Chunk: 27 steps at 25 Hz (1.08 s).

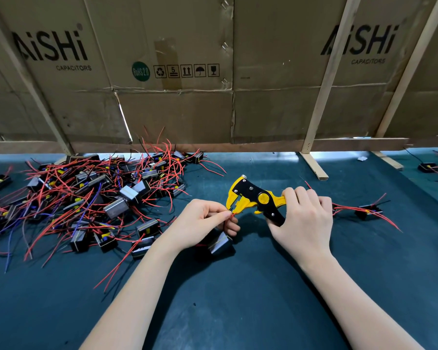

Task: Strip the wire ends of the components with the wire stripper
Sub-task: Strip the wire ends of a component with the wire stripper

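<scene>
Red wire (232,213) pinched in left hand (202,223) points right, straight into the wire stripper (253,198) jaws, right hand (304,218) gripping the handles.

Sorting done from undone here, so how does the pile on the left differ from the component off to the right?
The pile holds many tangled components; the component to the right lies alone. The pile includes blue wires; the component shows mainly red ones. Both rest on the green mat.

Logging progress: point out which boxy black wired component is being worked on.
The black component with a metal frame under the left hand, apart from the pile; its red wire is pinched at the yellow-and-black wire stripper.
</scene>
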Available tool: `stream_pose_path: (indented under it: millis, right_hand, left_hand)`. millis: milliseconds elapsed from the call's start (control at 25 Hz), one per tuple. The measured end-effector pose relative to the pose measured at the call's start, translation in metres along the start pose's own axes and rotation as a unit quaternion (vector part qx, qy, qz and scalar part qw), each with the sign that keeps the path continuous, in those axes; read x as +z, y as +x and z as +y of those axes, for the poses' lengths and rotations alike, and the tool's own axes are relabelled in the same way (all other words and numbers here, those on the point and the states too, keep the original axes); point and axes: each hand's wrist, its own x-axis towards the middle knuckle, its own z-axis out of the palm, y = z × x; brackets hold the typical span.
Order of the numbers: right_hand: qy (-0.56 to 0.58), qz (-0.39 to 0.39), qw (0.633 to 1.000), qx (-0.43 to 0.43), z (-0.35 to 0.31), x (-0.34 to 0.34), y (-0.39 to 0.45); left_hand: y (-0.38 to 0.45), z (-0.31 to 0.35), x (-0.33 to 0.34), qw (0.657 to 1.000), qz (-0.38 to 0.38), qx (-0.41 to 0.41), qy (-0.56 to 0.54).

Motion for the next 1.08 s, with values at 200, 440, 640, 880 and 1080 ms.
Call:
stream_pose_path:
  millis: [200,440,640,880,1080]
  right_hand:
    - [-0.010,0.006,1.000,-0.011,-0.0011,0.0004,-0.0025]
    - [-0.006,-0.005,1.000,-0.012,-0.0014,0.0009,-0.0026]
    - [0.005,-0.018,1.000,-0.004,-0.0018,0.0002,-0.0035]
    - [-0.007,-0.018,1.000,-0.009,-0.0011,-0.0006,-0.0036]
    - [-0.014,-0.028,0.999,-0.011,-0.0015,-0.0001,-0.0026]
  left_hand:
    - [0.0003,-0.0040,-0.0010,1.000,-0.003,-0.011,-0.006]
    - [0.0007,-0.0060,-0.0011,0.999,0.006,-0.028,-0.034]
    - [-0.0011,-0.0047,-0.0031,0.999,-0.006,-0.029,-0.017]
    - [-0.0023,-0.0044,-0.0017,0.999,-0.019,-0.039,-0.019]
    - [-0.0026,-0.0046,-0.0022,0.998,-0.018,-0.049,-0.039]
